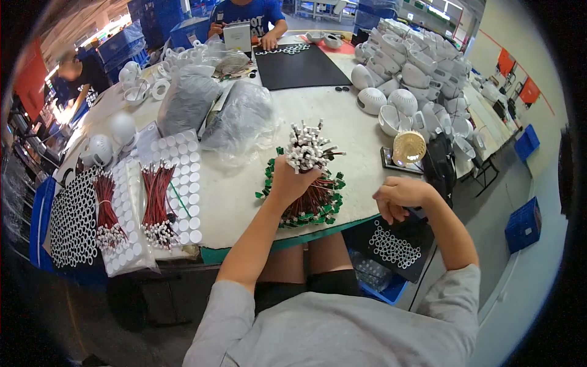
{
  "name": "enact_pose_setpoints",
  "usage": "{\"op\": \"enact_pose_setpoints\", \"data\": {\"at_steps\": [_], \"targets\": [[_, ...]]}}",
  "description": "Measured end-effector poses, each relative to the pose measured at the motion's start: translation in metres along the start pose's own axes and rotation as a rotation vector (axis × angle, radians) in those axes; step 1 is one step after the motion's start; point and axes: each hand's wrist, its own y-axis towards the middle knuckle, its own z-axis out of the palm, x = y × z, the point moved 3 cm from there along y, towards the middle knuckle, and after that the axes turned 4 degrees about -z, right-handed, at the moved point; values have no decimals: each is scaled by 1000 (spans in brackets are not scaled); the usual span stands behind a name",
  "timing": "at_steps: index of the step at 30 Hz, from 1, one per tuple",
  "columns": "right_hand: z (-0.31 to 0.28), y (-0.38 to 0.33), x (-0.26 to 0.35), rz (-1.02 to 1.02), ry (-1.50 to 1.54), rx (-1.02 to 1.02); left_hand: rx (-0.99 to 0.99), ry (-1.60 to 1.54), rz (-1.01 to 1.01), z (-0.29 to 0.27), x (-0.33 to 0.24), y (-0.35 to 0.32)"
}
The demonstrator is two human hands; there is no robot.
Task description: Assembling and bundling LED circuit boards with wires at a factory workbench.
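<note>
A bundle of dark red wires (298, 209) stands upright near the table's front edge. White connectors (309, 145) crowd its top, and small green boards (330, 202) fan out around its base. My left hand (292, 182) is wrapped round the wires just under the connectors. To the right of the bundle, apart from it, my right hand (400, 197) hovers with curled fingers, thumb and forefinger close together. Whether anything small is between them is hidden.
Tied wire bundles (160, 205) lie on sheets of white discs (191, 183) at left. Plastic bags (241, 119) and a black mat (299, 68) lie farther back. White shells (406, 76) are heaped at right, near a round yellowish lamp (409, 148). A person (252, 24) works opposite.
</note>
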Motion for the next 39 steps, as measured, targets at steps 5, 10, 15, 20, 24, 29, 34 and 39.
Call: {"op": "enact_pose_setpoints", "data": {"at_steps": [5, 10, 15, 20, 24, 29, 34, 39], "targets": [[-33, 37, 31, -172, -1002, -647, -16, 124, 65, -2, -8, 4], [-26, 99, 43, -637, -888, -1218, -126, 22, -193, -11, -8, 0], [6, 115, 83, -1044, 773, -564, -277, -99, -380, -17, -3, 2], [29, 114, 83, -1029, 425, -406, -285, -310, -312, -25, -9, 13], [43, 120, 80, -1055, 354, -271, -188, -434, -319, -27, -9, 11], [47, 120, 91, -1159, 140, -481, 176, 34, -260, -40, -53, 4], [50, 112, 92, -1138, 326, -572, -156, 983, 371, -51, -136, -8], [43, 163, 75, -1255, 141, -548, 775, 1090, 661, 13, -145, -18]]}}
